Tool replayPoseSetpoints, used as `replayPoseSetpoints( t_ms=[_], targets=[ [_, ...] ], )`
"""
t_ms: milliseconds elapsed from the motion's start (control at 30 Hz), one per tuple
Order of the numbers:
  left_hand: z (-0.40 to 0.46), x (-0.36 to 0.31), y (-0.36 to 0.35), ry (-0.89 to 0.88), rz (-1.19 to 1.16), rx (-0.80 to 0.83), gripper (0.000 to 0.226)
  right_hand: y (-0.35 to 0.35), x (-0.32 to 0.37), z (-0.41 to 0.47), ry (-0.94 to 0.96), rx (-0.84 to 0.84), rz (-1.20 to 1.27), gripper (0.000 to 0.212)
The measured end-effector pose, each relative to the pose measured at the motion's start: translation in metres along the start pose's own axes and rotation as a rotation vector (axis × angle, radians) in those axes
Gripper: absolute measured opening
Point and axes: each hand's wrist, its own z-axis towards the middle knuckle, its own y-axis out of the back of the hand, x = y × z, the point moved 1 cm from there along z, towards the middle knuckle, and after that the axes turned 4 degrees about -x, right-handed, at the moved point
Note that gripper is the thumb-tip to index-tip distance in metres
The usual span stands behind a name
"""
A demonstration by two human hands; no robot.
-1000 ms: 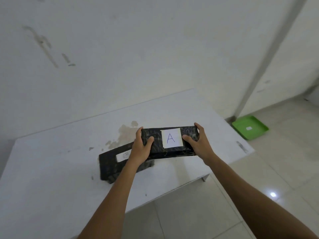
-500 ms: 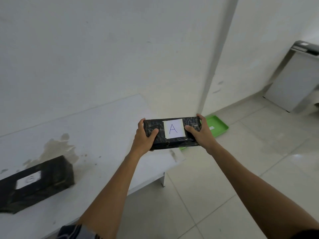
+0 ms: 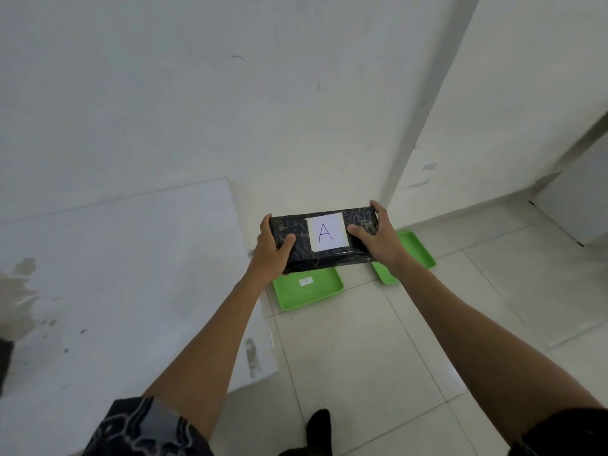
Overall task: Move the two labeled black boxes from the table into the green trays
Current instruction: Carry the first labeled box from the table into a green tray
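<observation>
Both hands — left hand (image 3: 271,250), right hand (image 3: 378,240) — clamp the black box (image 3: 296,238) by its ends.

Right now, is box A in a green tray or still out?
Out. Box A is held in the air by the left hand and right hand, above the two green trays.
</observation>
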Motion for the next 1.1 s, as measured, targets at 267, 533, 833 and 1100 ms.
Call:
replayPoseSetpoints(
  t_ms=[267, 533, 833, 1100],
  targets=[
    [0.083, 0.012, -0.064, 0.072, 0.073, -0.071, 0.083, 0.018, -0.041, 0.112, -0.029, 0.12, 0.007, 0.091],
    [0.156, 0.088, -0.134, 0.199, 0.068, -0.134, 0.085, -0.005, -0.139, 0.223, -0.074, 0.194, -0.073, 0.087],
    [0.259, 0.295, -0.214, 0.287, 0.047, -0.213, 0.061, -0.105, -0.345, 0.338, -0.1, 0.25, -0.154, 0.085],
    [0.335, 0.51, -0.284, 0.358, 0.116, -0.219, 0.057, -0.214, -0.55, 0.407, -0.109, 0.256, -0.255, 0.088]
  ],
)
